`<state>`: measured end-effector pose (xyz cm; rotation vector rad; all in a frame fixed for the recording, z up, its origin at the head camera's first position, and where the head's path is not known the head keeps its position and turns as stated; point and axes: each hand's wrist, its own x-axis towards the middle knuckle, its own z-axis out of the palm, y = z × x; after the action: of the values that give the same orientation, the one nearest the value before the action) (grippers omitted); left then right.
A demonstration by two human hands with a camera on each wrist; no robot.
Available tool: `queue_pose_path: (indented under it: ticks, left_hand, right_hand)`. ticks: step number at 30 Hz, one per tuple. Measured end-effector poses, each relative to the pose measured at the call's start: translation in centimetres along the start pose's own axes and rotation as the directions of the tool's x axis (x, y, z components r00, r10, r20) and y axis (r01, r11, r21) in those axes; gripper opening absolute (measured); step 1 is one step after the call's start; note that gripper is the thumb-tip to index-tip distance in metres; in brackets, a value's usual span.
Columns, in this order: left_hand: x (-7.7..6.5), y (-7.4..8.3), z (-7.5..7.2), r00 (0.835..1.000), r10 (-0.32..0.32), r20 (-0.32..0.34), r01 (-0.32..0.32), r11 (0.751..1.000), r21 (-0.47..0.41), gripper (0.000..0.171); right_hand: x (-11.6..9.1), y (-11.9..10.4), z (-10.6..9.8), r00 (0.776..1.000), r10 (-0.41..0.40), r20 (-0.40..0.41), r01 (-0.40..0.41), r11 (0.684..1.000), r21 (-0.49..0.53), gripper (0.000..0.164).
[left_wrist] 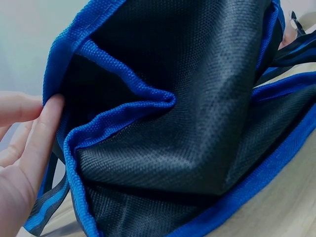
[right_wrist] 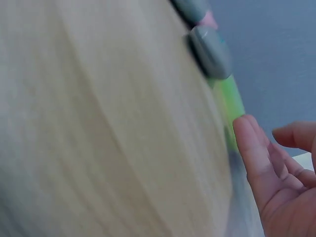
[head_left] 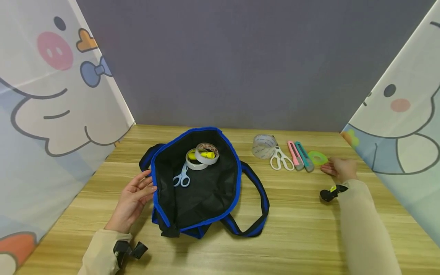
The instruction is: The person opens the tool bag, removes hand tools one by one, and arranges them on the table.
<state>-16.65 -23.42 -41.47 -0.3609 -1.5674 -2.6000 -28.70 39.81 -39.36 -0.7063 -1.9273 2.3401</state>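
Note:
A black bag with blue edging lies open-mouthed on the table. My left hand pinches its left rim between thumb and fingers; the left wrist view shows the blue edging folded beside the fingertips. Inside the bag are blue-handled scissors, two tape rolls and a yellow marker-like item. At the far right, my right hand reaches to a flat bright green ring, probably tape. Its fingers are extended with the thumb apart; contact with the ring is unclear.
Left of the green ring lie a teal box cutter, a pink box cutter, white-handled scissors and a clear tape roll. The bag's strap loops out rightward across the wooden table. A grey panel stands behind.

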Motion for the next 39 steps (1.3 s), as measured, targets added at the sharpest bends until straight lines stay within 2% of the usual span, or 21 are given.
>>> queue_pose_path:
  ticks: [1,3,5,8,12,14,22,30,39]
  left_hand:
    - [0.0,0.0,0.0,1.000,-0.001,0.000,0.001,1.000,0.002,0.051]
    - [0.0,0.0,0.0,1.000,-0.006,-0.002,0.006,1.000,0.003,0.051]
    - [0.0,-0.1,0.0,1.000,-0.011,-0.007,0.011,1.000,0.007,0.051]
    - [0.0,0.0,0.0,1.000,-0.017,-0.014,0.017,1.000,0.008,0.051]
    - [0.0,0.0,0.0,1.000,-0.015,-0.018,0.015,1.000,0.007,0.050]
    - [0.0,0.0,0.0,1.000,-0.014,-0.018,0.014,1.000,0.009,0.050]
    - [0.0,0.0,0.1,1.000,-0.018,-0.007,0.018,1.000,0.010,0.051]
    - [-0.1,0.1,-0.1,1.000,-0.029,-0.009,0.029,0.999,0.019,0.052]
    - [-0.1,0.0,-0.1,1.000,-0.021,0.009,0.021,1.000,-0.006,0.052]
  right_hand:
    - [-0.2,-0.1,0.1,1.000,-0.017,0.000,0.017,1.000,-0.020,0.053]
    - [-0.5,-0.3,0.4,0.999,-0.047,0.010,0.048,0.998,-0.048,0.045]
    - [-0.9,-0.5,1.0,0.996,-0.087,0.037,0.090,0.992,-0.088,0.046]
    - [-1.4,-1.0,2.3,0.986,-0.138,0.094,0.146,0.985,-0.088,0.025]
    - [-1.8,-1.7,4.5,0.969,-0.179,0.168,0.197,0.975,-0.098,0.015]
    - [-2.1,-2.0,5.7,0.961,-0.188,0.201,0.214,0.970,-0.116,0.015]
    - [-4.1,-2.8,10.6,0.938,-0.179,0.299,0.227,0.964,-0.136,0.017]
    - [-6.0,-2.2,15.5,0.896,-0.197,0.399,0.257,0.961,-0.104,0.017]
    - [-7.4,-1.3,20.7,0.868,-0.187,0.461,0.241,0.969,-0.060,0.021]
